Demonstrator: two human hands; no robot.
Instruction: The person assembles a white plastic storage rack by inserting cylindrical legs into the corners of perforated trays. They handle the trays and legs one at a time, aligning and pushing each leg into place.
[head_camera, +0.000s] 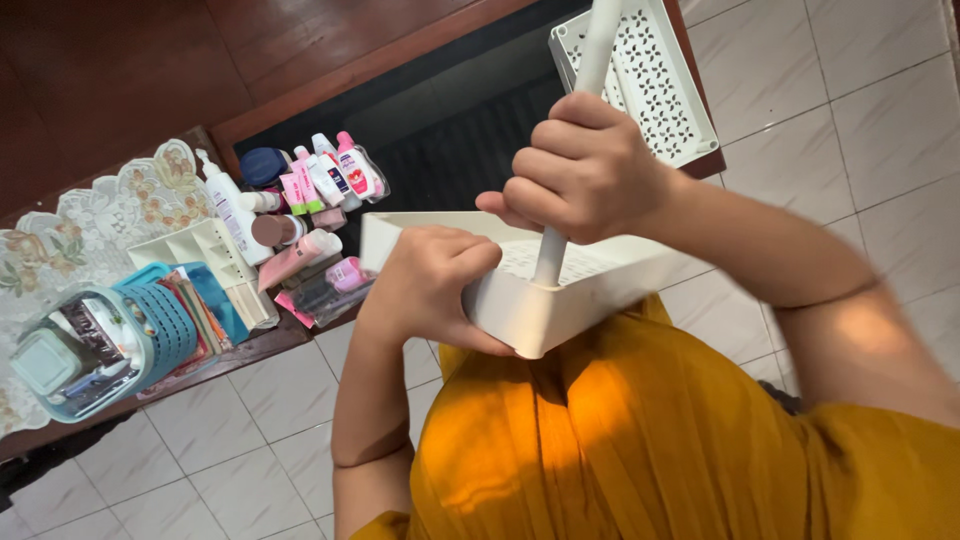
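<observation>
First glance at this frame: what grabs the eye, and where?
At centre, the right hand grips a white pole standing in the corner of a white tray, which the left hand steadies from its side, above an orange garment. A perforated white tray lies at the top on the dark wooden table. At left, a cluster of pink and white bottles stands beside a blue basket.

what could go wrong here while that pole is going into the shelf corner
The right hand grips the white pole at a slant, so it may jam or crack the corner socket of the white shelf. The left hand holds that corner, so a slip could pinch fingers. The shelf rests on the lap, unsupported.
</observation>
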